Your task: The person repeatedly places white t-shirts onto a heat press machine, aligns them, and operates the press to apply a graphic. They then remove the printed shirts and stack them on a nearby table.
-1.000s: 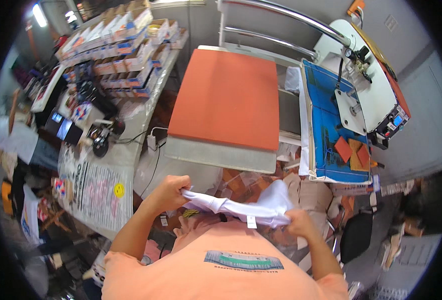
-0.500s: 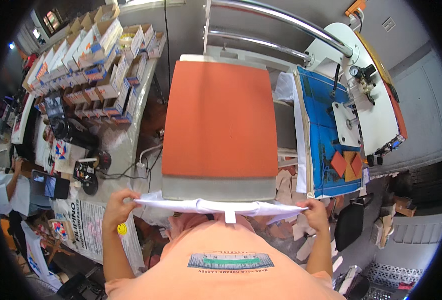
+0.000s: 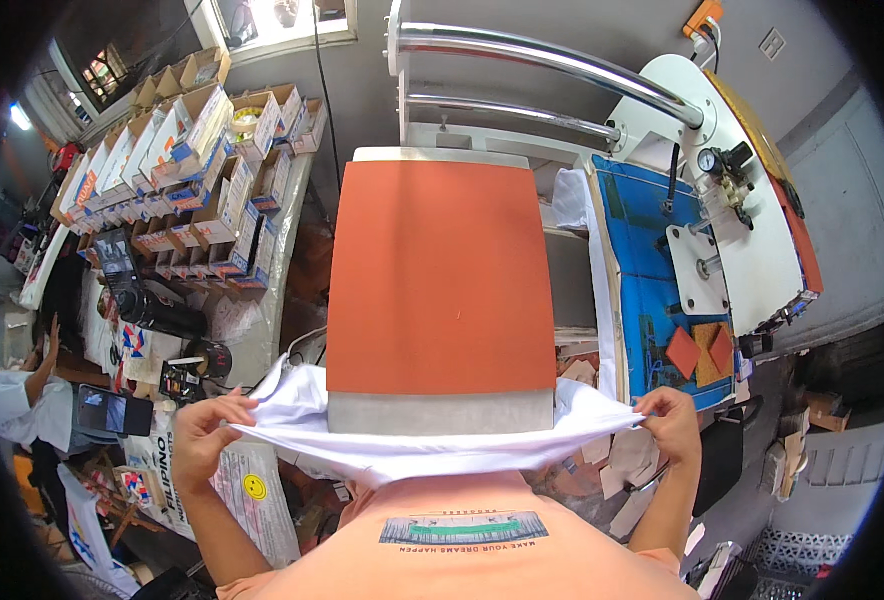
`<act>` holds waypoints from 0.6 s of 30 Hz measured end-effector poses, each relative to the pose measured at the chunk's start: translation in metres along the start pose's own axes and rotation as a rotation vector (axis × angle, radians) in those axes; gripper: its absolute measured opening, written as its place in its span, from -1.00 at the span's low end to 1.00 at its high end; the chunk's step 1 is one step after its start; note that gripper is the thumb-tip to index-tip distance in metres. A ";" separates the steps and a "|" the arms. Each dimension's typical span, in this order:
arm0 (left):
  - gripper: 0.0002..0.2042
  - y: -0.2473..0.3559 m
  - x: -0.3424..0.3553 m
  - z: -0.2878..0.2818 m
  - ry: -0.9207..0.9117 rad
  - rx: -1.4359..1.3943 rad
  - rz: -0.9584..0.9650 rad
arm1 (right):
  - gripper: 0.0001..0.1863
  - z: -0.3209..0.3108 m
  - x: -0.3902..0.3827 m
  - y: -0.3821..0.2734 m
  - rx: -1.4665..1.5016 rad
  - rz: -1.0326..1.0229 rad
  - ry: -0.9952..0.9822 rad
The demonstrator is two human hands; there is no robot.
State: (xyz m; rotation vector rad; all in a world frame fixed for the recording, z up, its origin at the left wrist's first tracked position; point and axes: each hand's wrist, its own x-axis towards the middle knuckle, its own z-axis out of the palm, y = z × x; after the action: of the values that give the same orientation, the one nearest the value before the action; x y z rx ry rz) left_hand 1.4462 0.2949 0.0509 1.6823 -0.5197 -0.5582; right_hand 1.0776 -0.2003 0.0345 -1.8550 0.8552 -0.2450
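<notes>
Thumb and fingers pressed together, a worker's left hand [image 3: 210, 432] and right hand [image 3: 672, 420] each pinch one end of a soft white fabric garment [image 3: 432, 454], pulling it taut between them in front of a peach T-shirt [image 3: 462, 500]. A second ago the hands were closer together and the cloth hung bunched, clear of the equipment; now they are spread wide, and the garment opens around the near end of a flat grey metal platen [image 3: 442, 412], showing at both front corners. That leaves the cloth at the platen's edge only: the rectangular orange-red pad [image 3: 442, 280] on top lies uncovered. Whether fabric touches the underside, I cannot tell from here. Beyond, polished steel tubes [image 3: 552, 68] run to a white machine head over a blue flat bed [image 3: 642, 270]; open cardboard boxes [image 3: 187, 150] crowd the table at left.
</notes>
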 end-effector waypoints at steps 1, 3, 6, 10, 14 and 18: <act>-0.85 0.003 0.001 -0.003 0.003 -0.115 0.032 | -0.81 -0.005 0.004 -0.007 0.060 -0.058 0.042; -0.91 0.003 0.017 -0.022 0.132 0.012 0.196 | -0.81 -0.016 0.017 -0.036 0.185 -0.186 0.128; -0.97 0.032 0.095 -0.019 0.388 0.412 0.338 | -0.86 -0.020 0.082 -0.091 -0.081 -0.200 0.333; -0.83 0.005 0.254 -0.003 0.336 0.731 0.614 | -0.80 0.011 0.226 -0.107 -0.540 -0.577 0.502; -0.78 -0.034 0.255 0.027 0.457 0.645 0.751 | -0.71 0.080 0.213 -0.071 -0.665 -0.682 0.508; -0.37 -0.222 0.155 0.015 0.210 0.294 -0.318 | -0.50 0.149 0.139 0.014 -0.279 0.348 0.216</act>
State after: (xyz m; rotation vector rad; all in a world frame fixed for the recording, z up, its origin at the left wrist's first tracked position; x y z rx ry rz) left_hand 1.5661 0.2263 -0.1822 2.0965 -0.1868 -0.5424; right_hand 1.2500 -0.1864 -0.0733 -1.9160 1.4021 -0.1111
